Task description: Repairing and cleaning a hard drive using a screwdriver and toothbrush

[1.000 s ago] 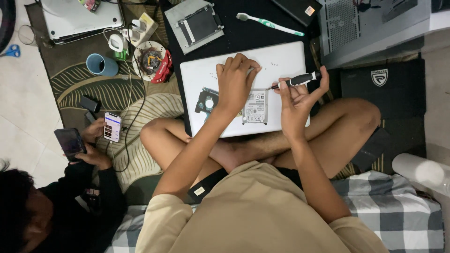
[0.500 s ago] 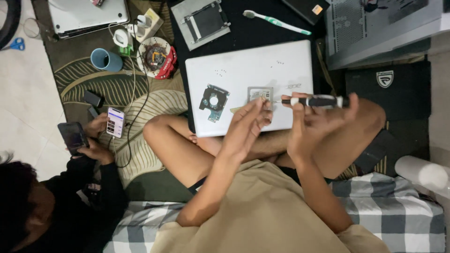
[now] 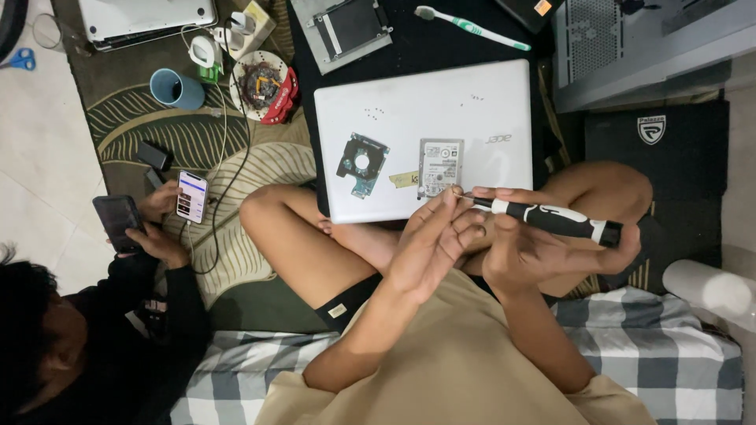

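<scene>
Right hand (image 3: 543,252) is closed around a black screwdriver (image 3: 551,220); left hand (image 3: 433,244) pinches at its tip, fingers part curled. Whether a screw sits there, cannot tell.

Progress, judged: drive (image 3: 439,167) already out, lying on the shut white laptop (image 3: 488,102) at 12 o'clock, green board (image 3: 361,164) beside it, loose screws (image 3: 375,112) above.

Drive carries a white rectangular label; yellowish tape scrap (image 3: 403,179) at its 9 o'clock.

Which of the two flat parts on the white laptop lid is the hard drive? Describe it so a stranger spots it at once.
Find the closed white laptop lying across the person's crossed legs. Two flat parts lie on its lid: a dark circuit board with a round hole, and to its right the hard drive. The drive is the silver rectangle with a white label, just above the screwdriver tip.
</scene>
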